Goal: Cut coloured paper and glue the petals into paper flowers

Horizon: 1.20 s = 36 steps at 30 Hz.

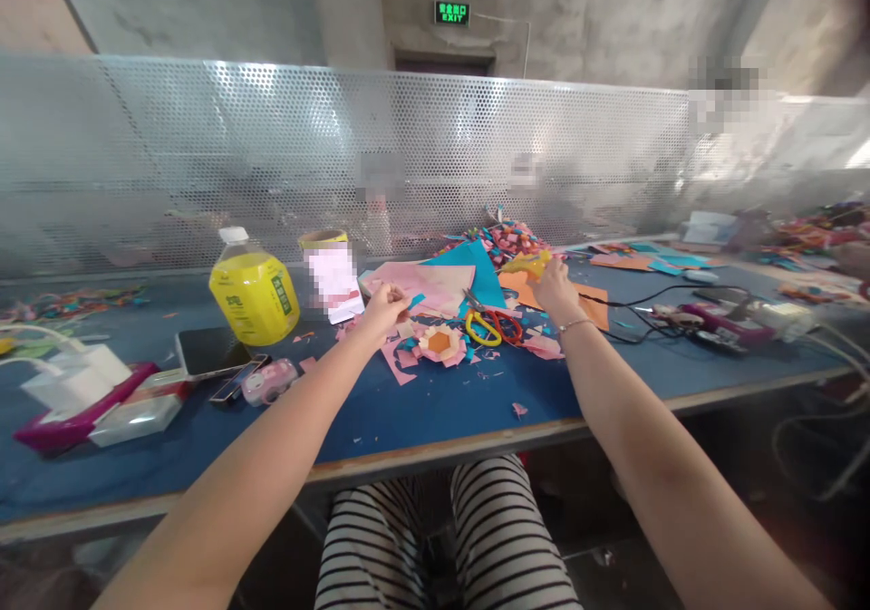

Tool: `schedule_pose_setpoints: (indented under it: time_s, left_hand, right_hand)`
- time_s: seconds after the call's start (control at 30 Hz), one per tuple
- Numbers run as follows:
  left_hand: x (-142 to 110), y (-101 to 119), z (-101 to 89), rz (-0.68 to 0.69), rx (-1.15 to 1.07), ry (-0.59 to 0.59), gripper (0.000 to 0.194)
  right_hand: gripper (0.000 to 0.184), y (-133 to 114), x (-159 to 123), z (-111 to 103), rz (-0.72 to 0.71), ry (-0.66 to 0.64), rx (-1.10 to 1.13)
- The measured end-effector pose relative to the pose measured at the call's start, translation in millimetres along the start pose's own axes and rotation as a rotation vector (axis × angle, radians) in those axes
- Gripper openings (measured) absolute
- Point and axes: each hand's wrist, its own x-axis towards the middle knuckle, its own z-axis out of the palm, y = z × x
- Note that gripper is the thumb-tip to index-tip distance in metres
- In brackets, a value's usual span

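From where I stand, the two hands reach out over the blue tabletop, well apart, with a paper flower lying between them and closer to the person's body than either. The left hand is clearly the nearer: the flower sits just to its right and a little below, a round thing with no long axis to speak of, its orange centre facing up. That hand pinches a small blue paper scrap between thumb and fingers, its free end pointing right. The right hand is farther off, its fingers bent at the right end of a yellow object that lies roughly crosswise; I cannot tell whether they grip it or only touch it, nor what it is. In the gap between flower and right hand lie the scissors, blades slanting away from the person and leftward, toward the pink sheet.
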Motion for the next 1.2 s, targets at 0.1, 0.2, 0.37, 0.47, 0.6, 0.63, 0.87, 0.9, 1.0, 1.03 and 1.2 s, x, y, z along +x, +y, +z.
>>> schedule_pose_setpoints:
  time_s: [0.1, 0.2, 0.37, 0.47, 0.6, 0.63, 0.87, 0.9, 1.0, 1.03, 1.2]
  left_hand:
    - [-2.2, 3.4, 1.4, -0.03, -0.116, 0.025, 0.024]
    - [-2.7, 5.1, 2.8, -0.106, -0.223, 0.029, 0.021]
    - [-4.2, 7.1, 4.7, -0.212, -0.315, -0.039, 0.014]
    - [-7.6, 8.9, 8.1, -0.243, -0.346, -0.063, 0.015]
    - [-13.6, 12.2, 15.1, -0.278, -0.398, -0.104, 0.016]
    - [-15.1, 13.1, 16.6, -0.279, -0.413, -0.123, 0.017]
    - [-21.2, 14.0, 21.4, -0.265, -0.446, -0.199, 0.018]
    - [-21.4, 13.6, 21.7, -0.271, -0.442, -0.204, 0.019]
    - [-21.6, 12.7, 22.5, -0.272, -0.443, -0.233, 0.021]
    - [-21.6, 12.7, 22.7, -0.268, -0.446, -0.239, 0.021]
    - [-22.7, 15.7, 22.7, -0.269, -0.465, -0.236, 0.021]
  right_hand:
    - [0.045, 9.5, 1.8, 6.2, -0.022, -0.074, -0.077]
    - [0.035, -3.4, -3.1, 7.4, -0.18, -0.099, -0.075]
    - [0.017, -51.3, -23.8, -0.8, -0.776, 0.035, 0.356]
    - [0.016, -74.0, -41.8, -2.7, -0.986, 0.032, 0.541]
    - [0.017, -87.9, -59.5, -0.3, -1.099, 0.037, 0.653]
    - [0.016, -89.4, -61.8, 0.1, -1.116, 0.037, 0.673]
    - [0.012, -93.9, -64.2, -2.2, -1.11, 0.077, 0.763]
    - [0.011, -94.2, -63.8, -2.5, -1.109, 0.079, 0.77]
    - [0.01, -94.3, -63.0, -2.6, -1.11, 0.09, 0.784]
    - [0.01, -94.1, -62.9, -2.5, -1.108, 0.092, 0.784]
    - [0.01, -93.4, -62.2, -1.6, -1.093, 0.07, 0.788]
